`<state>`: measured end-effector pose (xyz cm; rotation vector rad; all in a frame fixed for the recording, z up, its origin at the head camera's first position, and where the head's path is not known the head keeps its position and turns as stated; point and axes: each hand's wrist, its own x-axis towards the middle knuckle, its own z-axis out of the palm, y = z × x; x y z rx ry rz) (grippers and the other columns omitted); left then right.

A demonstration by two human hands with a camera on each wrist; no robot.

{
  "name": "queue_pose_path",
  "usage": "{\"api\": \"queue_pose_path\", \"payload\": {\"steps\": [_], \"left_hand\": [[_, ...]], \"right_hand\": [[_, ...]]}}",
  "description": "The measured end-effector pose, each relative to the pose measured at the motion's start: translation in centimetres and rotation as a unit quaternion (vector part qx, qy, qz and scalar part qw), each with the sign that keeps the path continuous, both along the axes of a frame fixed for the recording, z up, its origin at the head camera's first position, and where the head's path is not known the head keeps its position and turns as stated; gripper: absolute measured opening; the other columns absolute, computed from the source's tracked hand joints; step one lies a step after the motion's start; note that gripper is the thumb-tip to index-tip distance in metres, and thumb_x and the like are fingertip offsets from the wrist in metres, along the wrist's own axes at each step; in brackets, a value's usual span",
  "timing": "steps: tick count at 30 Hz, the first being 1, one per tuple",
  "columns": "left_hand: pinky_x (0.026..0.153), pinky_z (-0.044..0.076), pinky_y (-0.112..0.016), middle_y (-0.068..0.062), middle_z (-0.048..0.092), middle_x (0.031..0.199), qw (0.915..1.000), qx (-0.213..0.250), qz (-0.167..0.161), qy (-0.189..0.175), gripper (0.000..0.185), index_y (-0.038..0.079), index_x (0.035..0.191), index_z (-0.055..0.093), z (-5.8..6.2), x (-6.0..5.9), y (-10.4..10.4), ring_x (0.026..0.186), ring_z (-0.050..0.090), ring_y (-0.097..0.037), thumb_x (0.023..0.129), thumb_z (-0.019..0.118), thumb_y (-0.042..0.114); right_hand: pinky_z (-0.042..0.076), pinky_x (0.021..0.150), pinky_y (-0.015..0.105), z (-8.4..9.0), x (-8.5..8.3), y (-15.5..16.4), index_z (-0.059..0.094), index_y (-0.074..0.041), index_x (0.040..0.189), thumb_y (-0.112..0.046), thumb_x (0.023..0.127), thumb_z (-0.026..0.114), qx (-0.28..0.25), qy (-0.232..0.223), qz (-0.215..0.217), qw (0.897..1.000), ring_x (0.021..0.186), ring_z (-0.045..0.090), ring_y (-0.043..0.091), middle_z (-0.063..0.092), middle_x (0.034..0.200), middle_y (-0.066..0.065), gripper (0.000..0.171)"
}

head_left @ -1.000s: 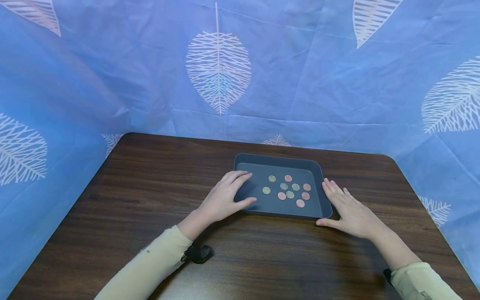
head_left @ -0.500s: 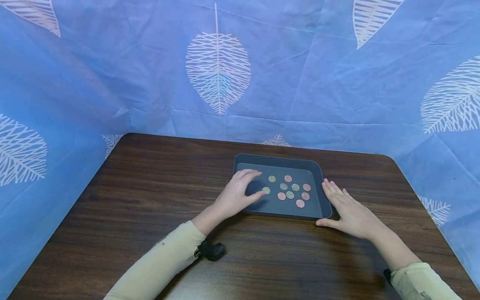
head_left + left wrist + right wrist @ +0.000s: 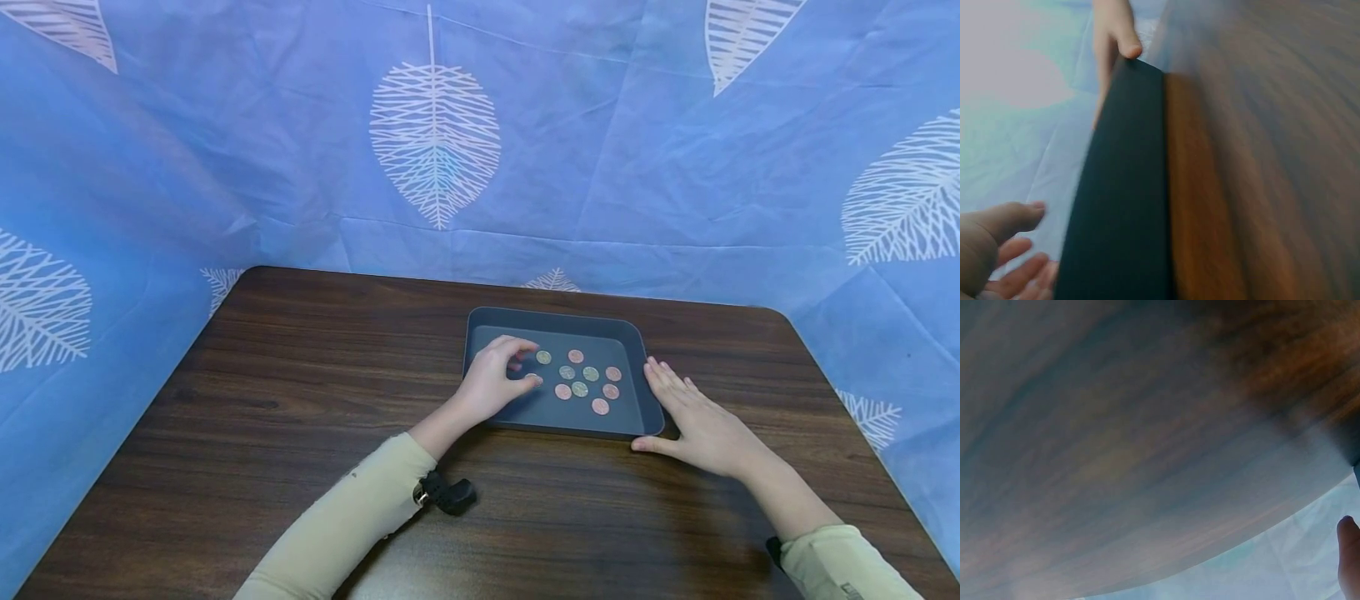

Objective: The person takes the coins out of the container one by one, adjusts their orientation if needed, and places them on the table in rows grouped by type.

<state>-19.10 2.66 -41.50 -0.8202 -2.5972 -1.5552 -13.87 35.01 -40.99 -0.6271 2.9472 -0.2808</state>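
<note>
A dark grey rectangular tray (image 3: 626, 379) lies on the table with several small round coins in it, some pinkish, some yellowish, one greyish coin (image 3: 567, 372) among them. Over the tray's left part reaches my left hand (image 3: 487, 383), thumb and fingers apart and bent. Its thumb partly covers a yellowish coin at the left; another yellowish coin (image 3: 543, 357) is close to its fingertips. Against the tray's right side rests my right hand (image 3: 701, 429), fingers straight, thumb at the near corner. The left wrist view shows the tray's outer wall (image 3: 1122, 187); coins are hidden there.
The brown wooden table (image 3: 300, 375) extends around the tray. Behind it and at both sides hangs a blue cloth (image 3: 540, 150) with white leaf prints. A black wrist camera (image 3: 450, 493) sits under the left sleeve.
My left hand has moved right across the tray toward the coins at the left, its fingers bending more. The right hand, tray and coins stay where they were.
</note>
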Motion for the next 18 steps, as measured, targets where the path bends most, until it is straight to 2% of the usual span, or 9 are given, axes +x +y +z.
{"api": "queue_pose_path", "payload": {"steps": [5,10,14,18], "left_hand": [[0.080,0.050,-0.023,-0.017,0.058,0.117,0.9990,0.007,-0.017,-0.040,0.046,-0.002,0.124,0.058,0.0,-0.7,1.0,0.102,0.058,-0.029,0.084,0.075,0.011],[0.078,0.050,-0.022,-0.015,0.064,0.113,0.9967,0.027,0.006,-0.076,0.040,-0.002,0.118,0.062,-0.3,-1.3,1.4,0.099,0.061,-0.027,0.082,0.075,0.006],[0.075,0.050,-0.022,-0.013,0.066,0.106,0.9956,0.034,0.015,-0.086,0.033,0.000,0.113,0.066,-0.8,-1.8,1.8,0.091,0.062,-0.020,0.081,0.075,0.003],[0.073,0.049,-0.022,-0.011,0.067,0.103,0.9953,0.026,0.019,-0.092,0.028,0.001,0.108,0.068,-1.1,-2.2,2.1,0.087,0.061,-0.019,0.081,0.075,0.002]], "right_hand": [[0.016,0.111,0.053,0.1,0.1,0.0,0.007,-0.006,0.153,-0.068,0.078,0.062,0.000,0.008,0.001,1.000,0.143,0.013,0.037,0.010,0.158,0.017,0.112],[0.014,0.111,0.055,0.2,-0.2,-0.3,0.009,-0.005,0.153,-0.068,0.078,0.061,0.002,0.015,0.011,1.000,0.142,0.016,0.037,0.013,0.157,0.018,0.111],[0.011,0.111,0.056,0.2,-0.2,-0.2,0.008,-0.005,0.153,-0.067,0.079,0.061,0.005,0.015,0.011,1.000,0.142,0.016,0.038,0.012,0.157,0.018,0.110],[0.008,0.111,0.056,0.1,0.0,0.0,0.008,-0.005,0.153,-0.067,0.079,0.061,0.007,0.015,0.008,1.000,0.141,0.016,0.039,0.012,0.157,0.019,0.110]]}}
